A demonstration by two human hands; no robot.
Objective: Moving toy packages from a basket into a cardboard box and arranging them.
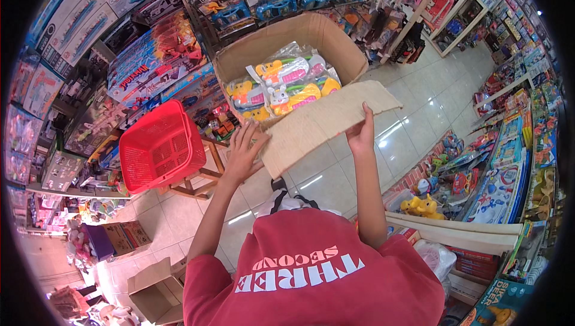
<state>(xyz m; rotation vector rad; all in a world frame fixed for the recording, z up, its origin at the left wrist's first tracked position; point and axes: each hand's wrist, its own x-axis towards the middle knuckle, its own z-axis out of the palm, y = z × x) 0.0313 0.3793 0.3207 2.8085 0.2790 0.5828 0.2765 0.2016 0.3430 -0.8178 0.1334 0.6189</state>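
Observation:
In front of me stands a cardboard box [287,34], its near flap [330,121] folded out towards me. Inside lie several plastic-wrapped toys [292,97] in yellow, white and orange, some with animal heads. My left hand [245,148] rests with spread fingers at the box's near left corner, beside the flap's left end. At the flap's right part is my right hand [360,130], its fingertips on the near edge and partly hidden behind it; the flap lies between thumb and fingers.
A red plastic basket [164,146] sits on a wooden stool [197,182] at the left. Shelves of boxed toys [157,61] rise behind it. Packaged toys [462,182] line the right side. An open cardboard box [157,288] stands on the tiled floor, lower left.

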